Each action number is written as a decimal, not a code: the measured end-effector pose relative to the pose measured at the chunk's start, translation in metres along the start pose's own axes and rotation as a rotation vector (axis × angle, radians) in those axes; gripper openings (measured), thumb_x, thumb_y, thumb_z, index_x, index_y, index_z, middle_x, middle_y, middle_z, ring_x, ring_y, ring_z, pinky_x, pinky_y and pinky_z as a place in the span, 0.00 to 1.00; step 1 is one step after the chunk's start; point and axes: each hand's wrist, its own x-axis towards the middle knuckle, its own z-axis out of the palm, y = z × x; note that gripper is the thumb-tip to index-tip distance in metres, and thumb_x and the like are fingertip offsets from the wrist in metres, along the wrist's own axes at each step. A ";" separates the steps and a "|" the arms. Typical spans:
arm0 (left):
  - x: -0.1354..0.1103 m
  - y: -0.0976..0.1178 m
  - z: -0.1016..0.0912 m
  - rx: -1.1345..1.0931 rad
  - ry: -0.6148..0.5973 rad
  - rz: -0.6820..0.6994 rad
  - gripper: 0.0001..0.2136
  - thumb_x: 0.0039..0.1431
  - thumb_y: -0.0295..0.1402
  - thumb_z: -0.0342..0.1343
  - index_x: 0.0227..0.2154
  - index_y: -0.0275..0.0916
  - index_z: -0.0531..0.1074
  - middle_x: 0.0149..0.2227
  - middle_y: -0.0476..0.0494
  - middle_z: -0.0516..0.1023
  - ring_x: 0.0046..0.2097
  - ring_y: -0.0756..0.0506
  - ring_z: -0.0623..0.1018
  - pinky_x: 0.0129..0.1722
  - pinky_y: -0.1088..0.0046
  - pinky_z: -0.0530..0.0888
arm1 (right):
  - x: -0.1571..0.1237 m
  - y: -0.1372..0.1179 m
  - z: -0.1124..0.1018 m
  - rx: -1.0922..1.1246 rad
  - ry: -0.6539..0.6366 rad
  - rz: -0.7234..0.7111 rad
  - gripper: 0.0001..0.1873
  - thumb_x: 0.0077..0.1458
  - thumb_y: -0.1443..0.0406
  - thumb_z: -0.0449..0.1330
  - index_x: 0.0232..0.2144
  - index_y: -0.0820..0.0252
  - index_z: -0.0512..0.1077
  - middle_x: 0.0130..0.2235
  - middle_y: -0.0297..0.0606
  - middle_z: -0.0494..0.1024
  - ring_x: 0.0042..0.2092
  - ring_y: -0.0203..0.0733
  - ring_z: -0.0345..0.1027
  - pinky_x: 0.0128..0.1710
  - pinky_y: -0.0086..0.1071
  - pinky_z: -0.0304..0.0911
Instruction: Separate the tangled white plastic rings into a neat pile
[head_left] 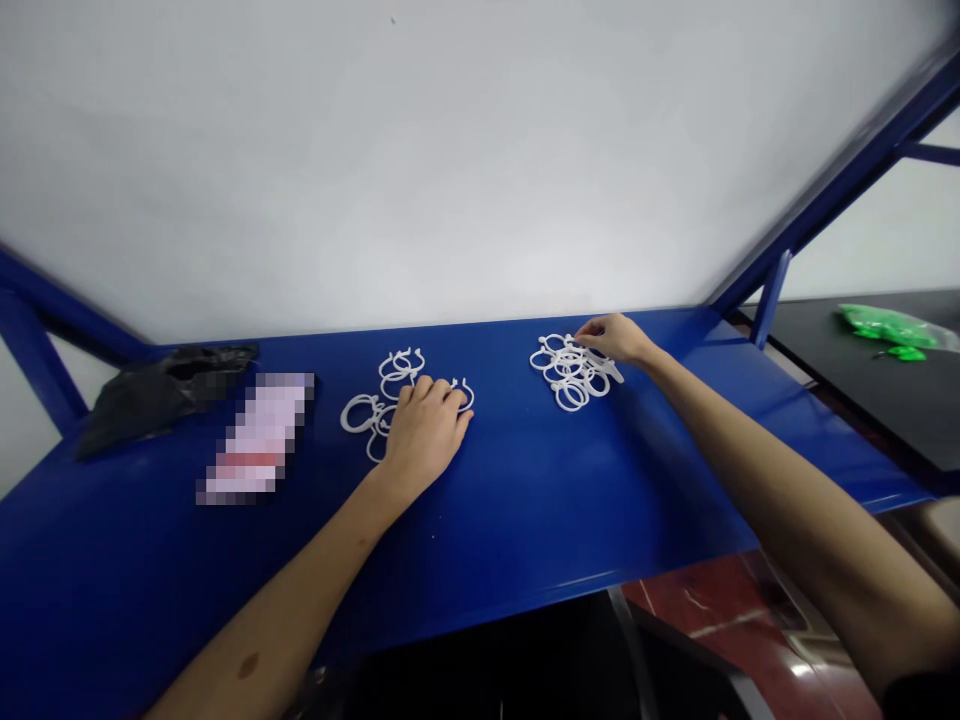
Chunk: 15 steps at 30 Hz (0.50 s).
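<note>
On the blue table lie two loose groups of white plastic open rings that look like shower curtain rings. My left hand [426,432] rests over the left group [360,412], its fingers curled down. One white curtain ring [469,392] sticks out at its thumb and forefinger, and the palm hides other rings. At the far edge of the right pile [570,368], my right hand [611,338] bends downward with thumb and forefinger pinched on a white curtain ring. Part of that ring is hidden by the fingers.
A pixelated pinkish rectangle [259,430] lies on the blue table [517,500], beside a crumpled black plastic bag [161,395]. Blue frame bars [772,295] rise at both sides, against a white wall. Green items in clear plastic [892,328] sit on a black table [840,390] at right.
</note>
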 end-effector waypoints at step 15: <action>0.004 0.002 0.000 -0.158 0.158 -0.015 0.06 0.65 0.29 0.52 0.33 0.41 0.72 0.33 0.44 0.78 0.41 0.39 0.73 0.43 0.61 0.66 | -0.029 -0.025 0.002 -0.009 0.301 -0.321 0.12 0.59 0.59 0.60 0.37 0.59 0.81 0.40 0.44 0.78 0.39 0.45 0.71 0.43 0.40 0.65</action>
